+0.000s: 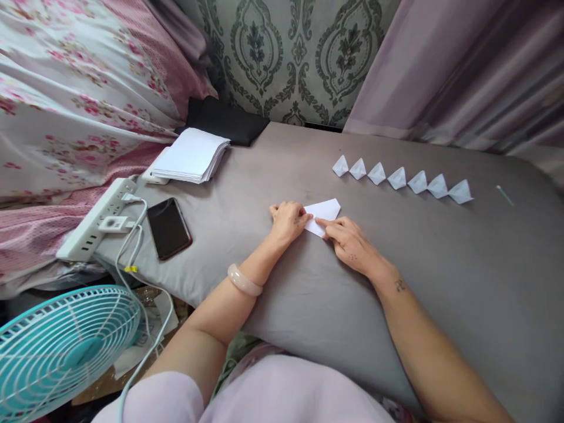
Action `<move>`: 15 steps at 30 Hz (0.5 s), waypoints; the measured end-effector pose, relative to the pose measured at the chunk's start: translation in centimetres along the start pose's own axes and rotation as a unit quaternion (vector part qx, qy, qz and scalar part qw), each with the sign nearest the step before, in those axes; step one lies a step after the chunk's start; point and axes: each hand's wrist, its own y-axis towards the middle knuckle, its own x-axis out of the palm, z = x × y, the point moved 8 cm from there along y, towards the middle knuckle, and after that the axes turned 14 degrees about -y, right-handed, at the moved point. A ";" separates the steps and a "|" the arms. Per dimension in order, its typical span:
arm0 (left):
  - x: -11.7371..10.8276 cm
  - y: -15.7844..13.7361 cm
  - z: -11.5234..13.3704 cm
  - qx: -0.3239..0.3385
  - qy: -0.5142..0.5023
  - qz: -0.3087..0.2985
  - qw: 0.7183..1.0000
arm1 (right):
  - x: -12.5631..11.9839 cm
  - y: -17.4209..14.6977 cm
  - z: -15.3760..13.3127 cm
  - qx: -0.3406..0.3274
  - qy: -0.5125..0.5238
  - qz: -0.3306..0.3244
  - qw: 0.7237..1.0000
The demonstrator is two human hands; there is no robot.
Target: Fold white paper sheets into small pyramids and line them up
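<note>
A folded sheet of white paper [325,210] lies on the grey cloth surface in front of me, with a pointed outline toward the right. My left hand [288,222] is closed at the paper's left end, its fingers curled and thumb pressing on it. From the right, my right hand [350,239] grips the paper's near edge, its index finger laid on top close to the left thumb. Beyond the hands, several small folded paper pieces [397,178] with pointed tops stand in a slanting row. The parts of the sheet under my fingers are hidden.
At the left are a stack of white paper [191,154], a black phone [170,228] and a power strip [99,220] with plugged-in cables. A black folded item [229,120] lies behind the stack. A turquoise fan [74,346] stands lower left. A thin stick [504,195] lies far right.
</note>
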 end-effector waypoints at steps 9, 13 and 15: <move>-0.8 -0.8 1.2 0.058 0.093 0.041 0.993 | 0.6 -0.1 1.0 0.039 0.010 0.010 0.999; -0.1 -4.3 4.5 0.152 0.182 0.022 0.971 | 0.7 -0.1 1.1 0.034 0.006 0.011 0.999; 1.4 -6.7 5.3 0.181 0.195 -0.015 0.964 | 0.7 0.0 0.9 0.025 0.003 0.014 1.000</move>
